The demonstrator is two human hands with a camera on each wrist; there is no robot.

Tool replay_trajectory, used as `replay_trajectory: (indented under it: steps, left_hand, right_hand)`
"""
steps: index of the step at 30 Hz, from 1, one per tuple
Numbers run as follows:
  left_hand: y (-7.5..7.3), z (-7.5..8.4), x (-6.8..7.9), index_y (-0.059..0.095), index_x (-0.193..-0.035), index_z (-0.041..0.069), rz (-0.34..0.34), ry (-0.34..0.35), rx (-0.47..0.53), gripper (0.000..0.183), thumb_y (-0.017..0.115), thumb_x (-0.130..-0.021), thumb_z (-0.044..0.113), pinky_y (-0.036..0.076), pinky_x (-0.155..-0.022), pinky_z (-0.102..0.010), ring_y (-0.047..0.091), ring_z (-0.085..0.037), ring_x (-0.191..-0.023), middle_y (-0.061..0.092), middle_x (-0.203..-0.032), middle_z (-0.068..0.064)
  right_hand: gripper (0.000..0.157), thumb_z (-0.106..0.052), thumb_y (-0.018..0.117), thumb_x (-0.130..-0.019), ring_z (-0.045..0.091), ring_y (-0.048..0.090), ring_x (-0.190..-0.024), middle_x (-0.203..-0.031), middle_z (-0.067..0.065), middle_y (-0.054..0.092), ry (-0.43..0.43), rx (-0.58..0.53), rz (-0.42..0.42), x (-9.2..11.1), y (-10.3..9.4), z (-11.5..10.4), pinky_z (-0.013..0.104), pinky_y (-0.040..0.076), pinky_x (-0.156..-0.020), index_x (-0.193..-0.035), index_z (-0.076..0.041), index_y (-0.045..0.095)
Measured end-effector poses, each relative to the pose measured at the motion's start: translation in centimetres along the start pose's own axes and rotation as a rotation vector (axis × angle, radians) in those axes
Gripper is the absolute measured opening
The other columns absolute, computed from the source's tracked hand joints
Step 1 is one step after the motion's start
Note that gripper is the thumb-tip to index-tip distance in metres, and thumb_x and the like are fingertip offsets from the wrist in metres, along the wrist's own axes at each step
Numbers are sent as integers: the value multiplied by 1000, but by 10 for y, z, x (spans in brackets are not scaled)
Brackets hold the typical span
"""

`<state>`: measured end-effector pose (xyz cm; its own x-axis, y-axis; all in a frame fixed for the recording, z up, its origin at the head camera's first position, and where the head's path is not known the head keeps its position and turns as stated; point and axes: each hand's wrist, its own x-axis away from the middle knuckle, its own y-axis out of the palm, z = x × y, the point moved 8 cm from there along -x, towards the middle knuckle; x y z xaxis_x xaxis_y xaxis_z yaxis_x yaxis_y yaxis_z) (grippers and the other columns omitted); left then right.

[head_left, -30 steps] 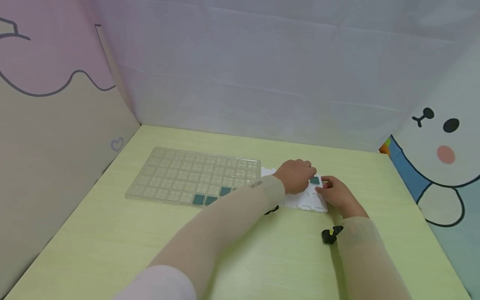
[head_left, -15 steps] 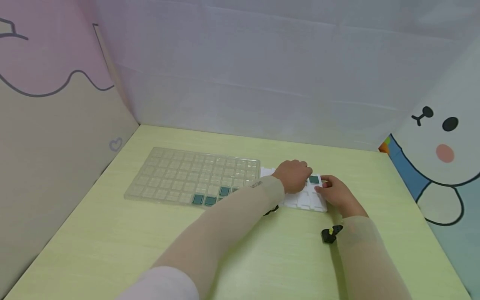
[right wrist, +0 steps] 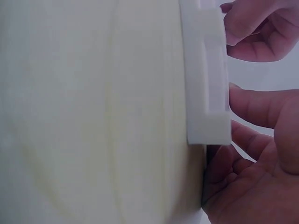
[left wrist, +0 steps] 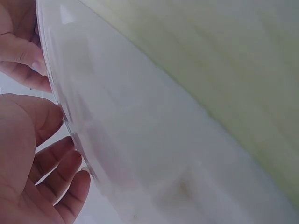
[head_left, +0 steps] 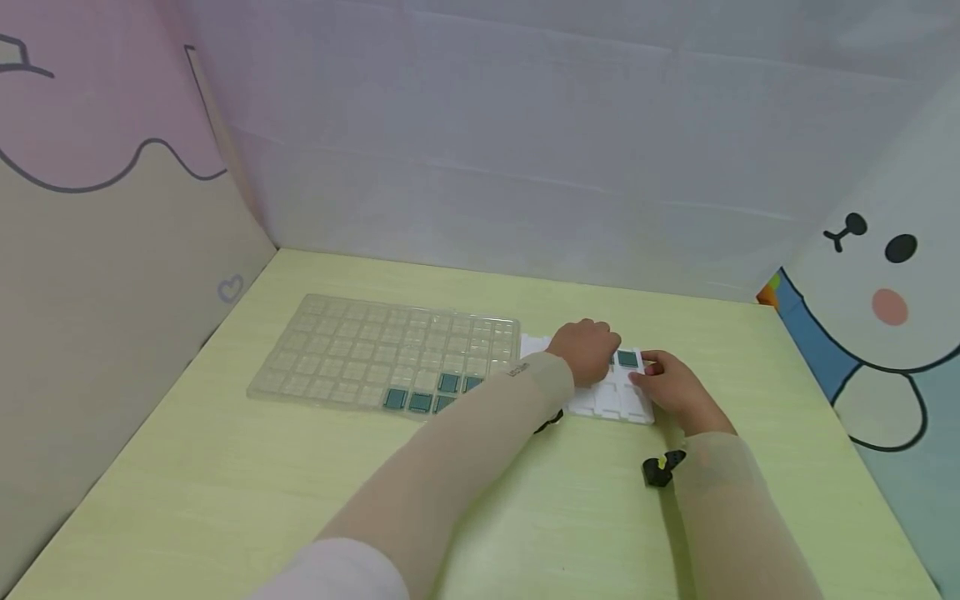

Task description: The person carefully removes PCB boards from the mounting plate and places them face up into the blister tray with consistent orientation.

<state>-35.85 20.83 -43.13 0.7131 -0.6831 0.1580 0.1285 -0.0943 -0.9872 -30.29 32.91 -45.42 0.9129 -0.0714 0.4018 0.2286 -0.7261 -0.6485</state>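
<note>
In the head view my left hand (head_left: 585, 352) is over the white tray (head_left: 609, 402), its fingertips hidden. A green square chip (head_left: 627, 359) sits in the tray's far right pocket, with the edge of a second chip (head_left: 613, 358) showing beside that hand. My right hand (head_left: 678, 390) grips the tray's right edge. From the right wrist, the thumb of the right hand (right wrist: 261, 154) touches the white tray (right wrist: 205, 93) and its other fingers reach lower. The left wrist view shows the left hand (left wrist: 28, 154) bent at a clear rim; whether it pinches anything is unclear.
A large clear tray (head_left: 367, 350) with many pockets lies to the left, touching or very near the white one. Several green chips (head_left: 395, 399) sit along its near side, partly covered by the left sleeve (head_left: 450, 467). A black wrist mount (head_left: 658, 469) stands beside the right sleeve.
My left hand has shifted slightly left, uncovering the edge of a second chip in the white tray. More chips show beside the left sleeve. The right hand keeps its grip.
</note>
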Motion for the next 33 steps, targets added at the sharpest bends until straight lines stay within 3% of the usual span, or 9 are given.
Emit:
replay_trajectory:
  steps: [6,17,33]
  left_hand:
    - [5,0,-7,64,-133,27,7,-22,-43,29,56,-106,33,53,-88,-31,59,-14,-105,62,-117,7]
    - [4,2,-10,63,-137,33,0,-79,-16,31,54,-108,32,52,-92,-33,59,-15,-109,65,-125,10]
    - [-1,3,-5,64,-138,33,3,-84,-54,32,53,-109,33,51,-93,-32,59,-14,-110,66,-125,10]
  right_hand:
    - [67,-28,58,-106,41,41,-121,-140,27,41,-2,-8,0,3,-1,-3,57,38,-105,-157,4,29]
    - [66,-28,58,-106,42,41,-121,-140,27,41,17,-11,-2,4,0,-4,57,38,-105,-157,3,29]
    - [67,-27,57,-106,42,40,-123,-143,29,39,9,-18,-9,3,1,-5,58,37,-109,-158,4,27]
